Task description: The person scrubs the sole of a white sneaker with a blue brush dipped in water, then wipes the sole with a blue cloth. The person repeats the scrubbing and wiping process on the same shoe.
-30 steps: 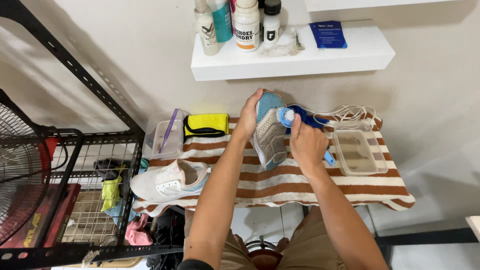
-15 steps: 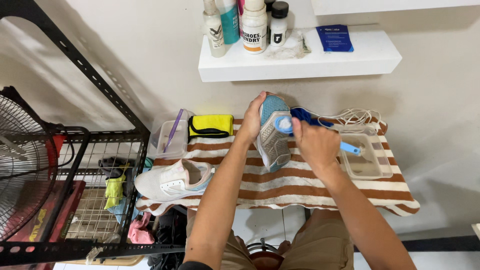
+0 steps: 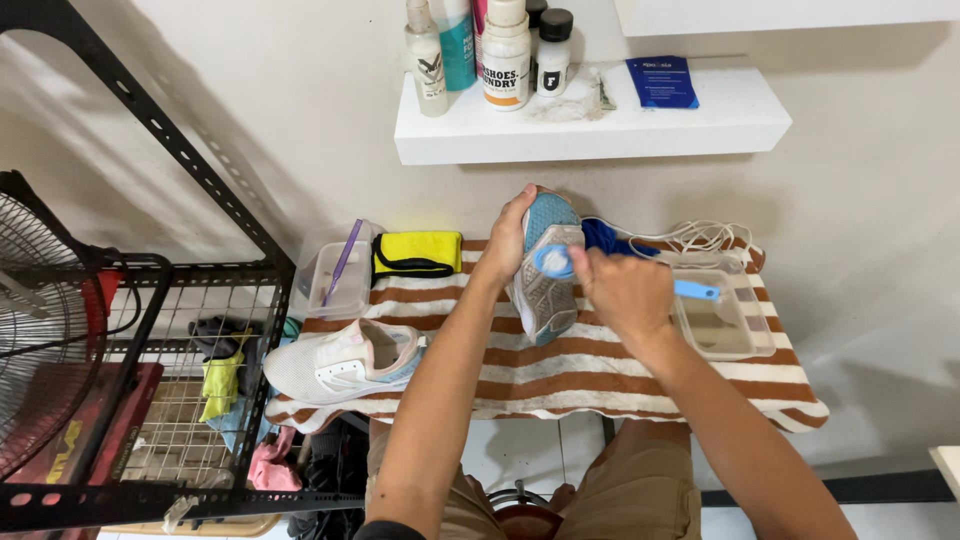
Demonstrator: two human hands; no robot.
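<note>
Sneaker (image 3: 545, 275) with its sole up sits near the far edge of the striped towel (image 3: 600, 370), my left hand (image 3: 505, 245) clamped around its side. My right hand (image 3: 625, 290) is closed on one blue brush (image 3: 560, 262), its head touching the sole. A second sneaker (image 3: 345, 362) lies at the towel's left edge. Two clear plastic tubs flank me: one (image 3: 725, 325) at the right edge, one (image 3: 335, 268) at the far left corner beside a yellow cloth (image 3: 418, 252).

I note my right hand (image 3: 625, 290) has shifted the blue brush (image 3: 556, 262) lower on the shoe sole (image 3: 545, 275). View has tilted slightly downward.
</note>
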